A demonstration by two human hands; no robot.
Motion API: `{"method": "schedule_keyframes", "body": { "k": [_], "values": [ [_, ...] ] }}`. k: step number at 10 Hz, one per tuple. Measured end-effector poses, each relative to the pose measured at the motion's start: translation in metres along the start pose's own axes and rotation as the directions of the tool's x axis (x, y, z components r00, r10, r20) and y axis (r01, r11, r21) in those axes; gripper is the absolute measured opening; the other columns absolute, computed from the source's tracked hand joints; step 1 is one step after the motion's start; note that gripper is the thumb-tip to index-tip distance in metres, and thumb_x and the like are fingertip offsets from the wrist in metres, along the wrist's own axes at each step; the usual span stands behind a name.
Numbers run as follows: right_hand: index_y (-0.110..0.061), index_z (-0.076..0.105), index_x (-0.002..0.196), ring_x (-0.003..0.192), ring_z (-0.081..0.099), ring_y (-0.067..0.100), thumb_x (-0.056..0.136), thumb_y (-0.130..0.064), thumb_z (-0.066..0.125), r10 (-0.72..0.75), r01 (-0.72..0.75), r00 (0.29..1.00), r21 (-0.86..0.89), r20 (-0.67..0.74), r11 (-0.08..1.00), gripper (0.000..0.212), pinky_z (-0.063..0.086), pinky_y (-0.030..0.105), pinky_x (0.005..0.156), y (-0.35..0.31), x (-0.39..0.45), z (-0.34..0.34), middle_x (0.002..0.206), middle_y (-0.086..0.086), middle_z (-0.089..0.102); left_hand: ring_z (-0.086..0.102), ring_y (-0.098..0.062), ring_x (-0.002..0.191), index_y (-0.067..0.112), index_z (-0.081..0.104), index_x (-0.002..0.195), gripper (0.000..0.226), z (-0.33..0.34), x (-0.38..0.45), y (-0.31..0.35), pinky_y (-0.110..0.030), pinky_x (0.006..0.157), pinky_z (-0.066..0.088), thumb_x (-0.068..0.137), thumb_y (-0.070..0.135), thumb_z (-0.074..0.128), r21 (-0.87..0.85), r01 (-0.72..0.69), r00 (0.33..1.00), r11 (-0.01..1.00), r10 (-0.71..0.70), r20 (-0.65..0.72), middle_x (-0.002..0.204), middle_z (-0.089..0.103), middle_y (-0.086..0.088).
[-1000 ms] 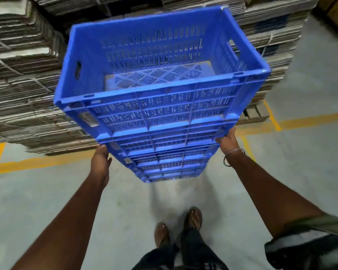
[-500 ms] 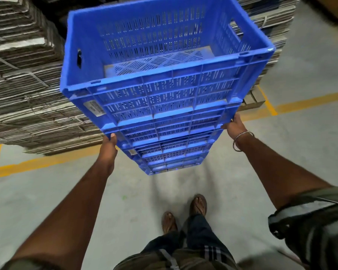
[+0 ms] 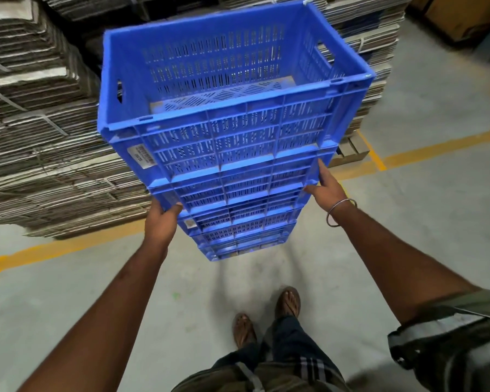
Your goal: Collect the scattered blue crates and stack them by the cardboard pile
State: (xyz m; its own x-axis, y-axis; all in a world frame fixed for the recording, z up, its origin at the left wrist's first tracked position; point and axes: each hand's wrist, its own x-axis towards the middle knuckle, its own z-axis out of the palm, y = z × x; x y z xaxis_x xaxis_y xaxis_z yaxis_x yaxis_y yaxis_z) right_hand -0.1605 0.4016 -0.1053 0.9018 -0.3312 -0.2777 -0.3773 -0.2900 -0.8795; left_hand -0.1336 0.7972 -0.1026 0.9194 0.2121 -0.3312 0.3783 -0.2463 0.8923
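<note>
Hands [image 3: 160,222] on crates [image 3: 238,142], label [image 3: 142,157] unreadable

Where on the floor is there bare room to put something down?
Bare concrete floor lies between the yellow line and the feet, and right of the blue crate stack. Cardboard piles crowd the area behind it.

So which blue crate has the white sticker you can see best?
The top crate. Its white sticker sits at the front's left end, above the left hand; lower crates show only a faint one.
</note>
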Motion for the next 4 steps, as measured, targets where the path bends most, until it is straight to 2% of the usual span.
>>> {"method": "schedule_keyframes", "body": {
  "k": [1,2,3,4],
  "values": [
    [-0.026,0.03,0.152,0.142,0.034,0.021,0.089,-0.018,0.066,0.006,-0.006,1.0,-0.112,0.002,0.994,0.073,0.035,0.037,0.111,-0.018,-0.002,-0.005,0.157,-0.002,0.033,0.066,-0.013,0.105,0.035,0.056,0.129,0.041,-0.002,-0.014,0.004,-0.035,0.088,0.049,0.089,0.028,0.063,-0.002,-0.097,0.995,0.995,0.097,-0.019,0.118,0.068,0.011],
    [-0.018,0.042,0.146,0.136,0.043,0.025,0.089,-0.028,0.067,0.058,-0.019,0.993,-0.339,0.104,0.941,0.063,0.038,0.033,0.105,-0.037,-0.007,-0.009,0.152,0.006,0.042,0.06,-0.017,0.12,0.031,0.053,0.137,0.047,0.0,-0.034,0.0,-0.042,0.102,0.048,0.091,0.03,0.065,0.066,-0.109,0.994,0.992,0.107,0.03,0.134,0.063,0.004],
    [-0.017,0.033,0.15,0.136,0.044,0.03,0.09,-0.036,0.064,0.015,0.125,0.972,-0.57,0.235,0.812,0.07,0.039,0.038,0.109,-0.051,-0.015,-0.014,0.152,0.009,0.041,0.043,-0.01,0.139,0.026,0.037,0.151,0.066,-0.003,-0.054,0.01,-0.035,0.111,0.04,0.093,0.028,0.067,0.105,-0.211,0.963,0.972,0.188,0.192,0.151,0.046,0.006],
    [-0.016,0.022,0.154,0.129,0.049,0.035,0.092,-0.038,0.061,-0.115,0.264,0.958,-0.656,0.262,0.707,0.076,0.044,0.044,0.104,-0.062,-0.02,-0.026,0.148,0.015,0.044,0.042,-0.001,0.137,0.038,0.021,0.155,0.077,-0.012,-0.07,0.035,-0.031,0.106,0.04,0.092,0.038,0.066,0.283,-0.467,0.877,0.838,0.398,0.269,0.152,0.041,0.017]
  ]
}}
